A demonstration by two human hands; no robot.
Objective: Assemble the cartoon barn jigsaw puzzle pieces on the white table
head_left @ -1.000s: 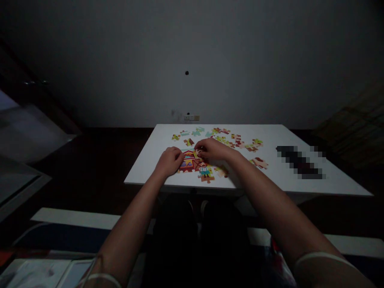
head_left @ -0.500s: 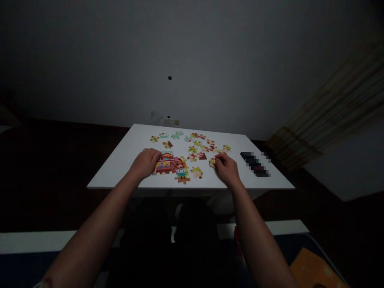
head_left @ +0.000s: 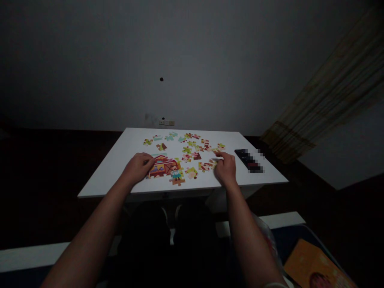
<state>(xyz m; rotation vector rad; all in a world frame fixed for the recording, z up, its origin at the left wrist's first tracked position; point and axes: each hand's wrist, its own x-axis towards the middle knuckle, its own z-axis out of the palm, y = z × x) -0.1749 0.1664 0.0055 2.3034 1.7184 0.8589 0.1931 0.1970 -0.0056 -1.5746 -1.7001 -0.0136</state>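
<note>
A joined section of jigsaw puzzle (head_left: 162,169), with a red barn and a figure in teal, lies near the front edge of the white table (head_left: 105,180). At its left side is my left hand (head_left: 138,167), its fingers bent and pressed on the puzzle's edge. My right hand (head_left: 226,169) rests to the right of the loose pieces. Its index finger reaches out to a puzzle piece (head_left: 215,151), while the other fingers curl under. Close to that hand lies another piece (head_left: 205,166), and a yellow-green piece (head_left: 191,173) sits between it and the joined section.
Several loose pieces (head_left: 187,150) spread across the back and middle of the table. A dark, partly pixelated object (head_left: 247,160) lies at the right. Behind the table is a wall with a socket strip (head_left: 167,123). An orange printed item (head_left: 315,264) is at lower right.
My right hand has loosened from the piece it was pinching, and its index finger now stretches forward. My left hand stays at the joined puzzle. The view has shifted slightly.
</note>
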